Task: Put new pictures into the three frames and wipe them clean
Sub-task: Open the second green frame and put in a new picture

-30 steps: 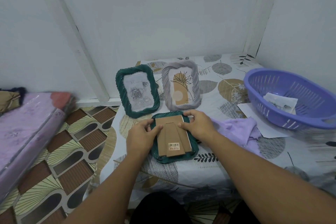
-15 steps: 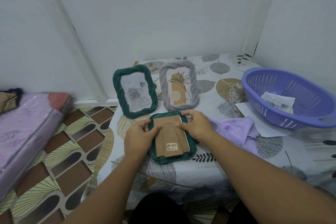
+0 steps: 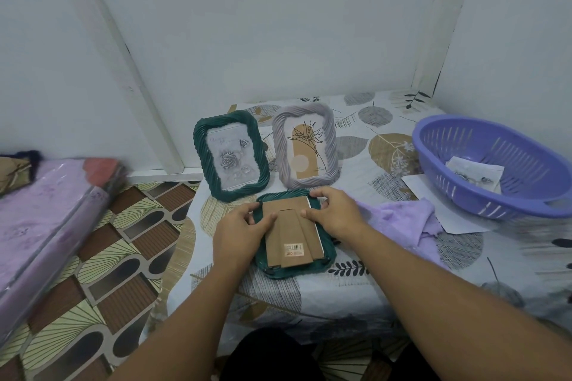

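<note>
A dark green frame (image 3: 328,252) lies face down at the table's front, its brown cardboard back (image 3: 291,233) with a barcode sticker facing up. My left hand (image 3: 240,233) grips the frame's left edge, thumb on the cardboard. My right hand (image 3: 335,215) holds the upper right corner, thumb pressing the back. Behind it stand a second green frame (image 3: 230,154) holding a rose picture and a grey frame (image 3: 305,145) holding a line-drawn plant. A lilac cloth (image 3: 399,219) lies crumpled just right of my right hand.
A purple slotted basket (image 3: 495,164) with a printed picture (image 3: 475,173) inside sits at the right, on a white sheet of paper (image 3: 439,204). The low table (image 3: 309,294) has a leaf-print cover. A wrapped lilac bundle (image 3: 40,226) lies left on the patterned floor.
Both hands stay on the face-down frame; the fingers shift only slightly along its edges. The camera view has drifted a little.
</note>
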Demonstrator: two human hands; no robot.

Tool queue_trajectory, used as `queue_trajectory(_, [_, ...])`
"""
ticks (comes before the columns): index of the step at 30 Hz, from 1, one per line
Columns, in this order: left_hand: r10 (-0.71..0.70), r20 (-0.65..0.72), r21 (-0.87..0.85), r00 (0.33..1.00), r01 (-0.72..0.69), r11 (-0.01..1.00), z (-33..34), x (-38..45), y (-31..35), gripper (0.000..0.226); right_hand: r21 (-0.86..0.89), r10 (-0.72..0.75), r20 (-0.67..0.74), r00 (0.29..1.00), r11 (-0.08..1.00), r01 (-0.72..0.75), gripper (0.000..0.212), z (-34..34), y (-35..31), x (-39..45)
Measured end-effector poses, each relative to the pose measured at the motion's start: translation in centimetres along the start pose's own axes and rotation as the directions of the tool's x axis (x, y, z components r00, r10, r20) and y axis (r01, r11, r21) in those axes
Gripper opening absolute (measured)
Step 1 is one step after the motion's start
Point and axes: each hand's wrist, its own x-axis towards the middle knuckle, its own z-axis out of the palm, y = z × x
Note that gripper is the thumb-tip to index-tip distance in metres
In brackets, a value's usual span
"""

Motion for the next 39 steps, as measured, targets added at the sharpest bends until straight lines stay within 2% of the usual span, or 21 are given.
queue_trajectory(17, [0.033, 0.061, 0.069, 0.998, -0.037, 0.997, -0.36, -0.12, 0.38, 0.046, 0.015, -0.003, -0.003, 1.000, 1.000, 0.003, 0.053, 0.31, 0.53, 0.52])
queue_trajectory(21, [0.006, 0.022, 0.016, 1.000, -0.006, 1.000, -0.41, -0.32, 0.62, 0.041, -0.008, 0.006, -0.002, 1.000, 1.000, -0.006, 0.053, 0.35, 0.47, 0.46])
queue_trajectory(24, [-0.031, -0.010, -0.036, 0.999, 0.031, 0.999, -0.35, -0.43, 0.64, 0.038, -0.006, 0.013, -0.004, 1.000, 1.000, -0.013, 0.050, 0.35, 0.41, 0.33])
queue_trajectory(31, [-0.033, -0.002, -0.019, 0.999, 0.033, 0.999, -0.37, -0.53, 0.74, 0.030, -0.014, 0.010, -0.014, 1.000, 1.000, -0.010, 0.034, 0.47, 0.44, 0.27])
queue_trajectory(39, [-0.036, 0.002, -0.030, 0.999, 0.036, 0.999, -0.32, -0.51, 0.63, 0.030, 0.005, 0.005, -0.013, 1.000, 1.000, -0.005, 0.048, 0.32, 0.19, -0.03])
